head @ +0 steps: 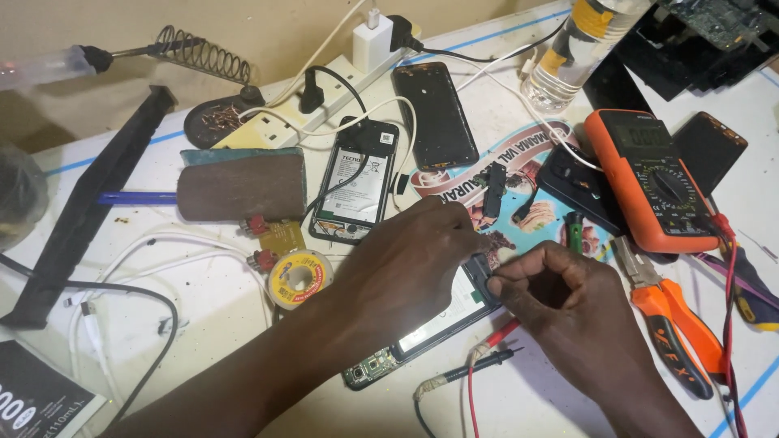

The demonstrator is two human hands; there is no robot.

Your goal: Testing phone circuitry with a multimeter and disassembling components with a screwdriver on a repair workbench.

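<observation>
An opened phone point(442, 318) lies tilted on the white table, its green circuit board showing at the lower end. My left hand point(406, 264) rests over its middle, fingertips pressing near its upper end. There my right hand point(560, 292) pinches a small dark part point(479, 272) of the phone between thumb and forefinger. Much of the phone is hidden under both hands.
A second opened phone point(357, 182) and a black phone point(436, 113) lie behind. An orange multimeter point(649, 182), its red and black probes point(487, 353), orange pliers point(673, 324), a solder reel point(299, 278), a power strip point(320, 101), a soldering iron stand point(203, 57) and a bottle point(576, 49) surround the hands.
</observation>
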